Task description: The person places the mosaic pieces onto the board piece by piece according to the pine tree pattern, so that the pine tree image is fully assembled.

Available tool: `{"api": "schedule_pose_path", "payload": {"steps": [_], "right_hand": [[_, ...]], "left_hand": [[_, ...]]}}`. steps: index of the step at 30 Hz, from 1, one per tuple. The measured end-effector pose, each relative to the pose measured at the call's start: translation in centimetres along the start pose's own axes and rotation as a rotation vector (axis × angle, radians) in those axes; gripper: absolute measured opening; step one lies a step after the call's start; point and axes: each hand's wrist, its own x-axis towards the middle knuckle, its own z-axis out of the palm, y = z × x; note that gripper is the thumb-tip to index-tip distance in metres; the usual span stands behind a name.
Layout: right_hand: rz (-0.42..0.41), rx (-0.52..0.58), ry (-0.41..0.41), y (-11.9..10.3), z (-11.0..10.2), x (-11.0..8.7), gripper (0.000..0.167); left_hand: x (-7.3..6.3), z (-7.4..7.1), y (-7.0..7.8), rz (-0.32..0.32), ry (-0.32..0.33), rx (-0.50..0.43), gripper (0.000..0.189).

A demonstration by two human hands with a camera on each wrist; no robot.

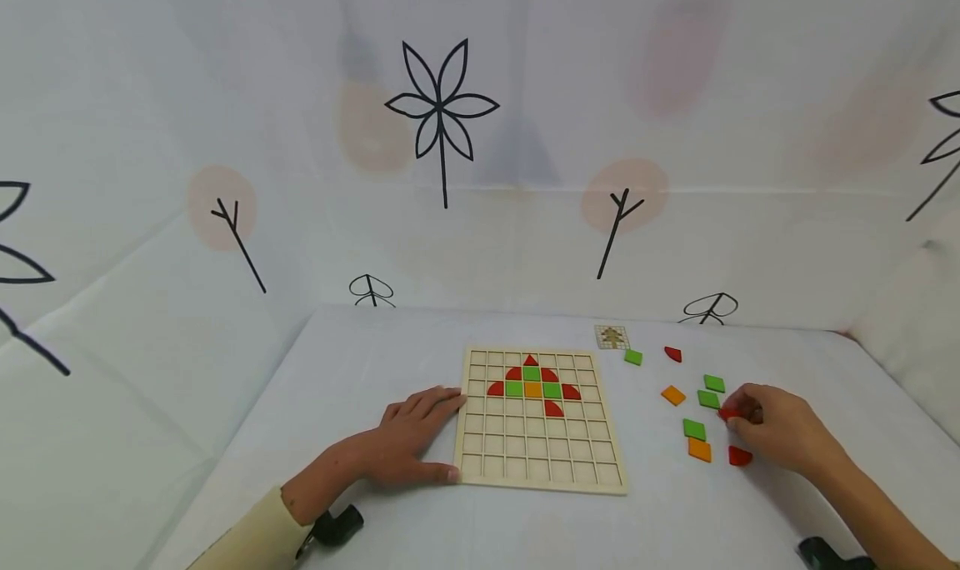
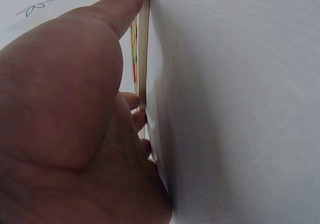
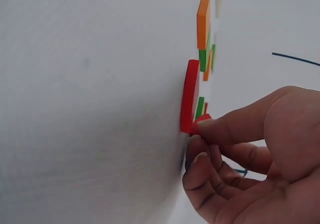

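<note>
A square wooden grid board (image 1: 510, 453) lies flat on the white cloth, with red, green and orange tiles set in its upper cells. My left hand (image 1: 408, 441) rests on the cloth at the board's left edge, thumb and fingertips touching that edge. To the right, my right hand (image 1: 780, 428) pinches a red quarter-round tile (image 1: 727, 415) between thumb and fingers. Just below that hand lies another red quarter-round tile (image 1: 739, 456), seen large in the right wrist view. The left wrist view shows my palm and the board's side (image 2: 143, 49).
Loose green tiles (image 1: 694, 429), orange tiles (image 1: 673, 395) and a red tile (image 1: 672, 354) lie between board and right hand. A small pattern card (image 1: 612, 337) sits beyond the board beside a green tile (image 1: 633, 357). A printed cloth (image 1: 517, 245) hangs behind.
</note>
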Motion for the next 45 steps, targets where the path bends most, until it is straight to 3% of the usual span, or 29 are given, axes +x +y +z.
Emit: {"api": "schedule_pose_path", "payload": {"steps": [10,23,29,45], "right_hand": [[-0.028,0.078,-0.013,-2.7,-1.0,-0.8,0.025],[-0.134,0.231,-0.09,-8.4,0.3,-1.2,0.023],[-0.227,0.258,-0.08,-10.4,1.2,-0.8,0.015],[-0.301,0.34,-0.107,-15.1,3.6,1.2,0.018]], "left_hand": [[0.0,0.1,-0.1,0.002,0.002,0.004,0.103],[0.1,0.2,-0.3,0.005,0.005,-0.001,0.104],[0.1,0.2,-0.3,0.005,0.004,0.0,0.104],[0.0,0.1,-0.2,-0.001,0.003,-0.008,0.103]]}}
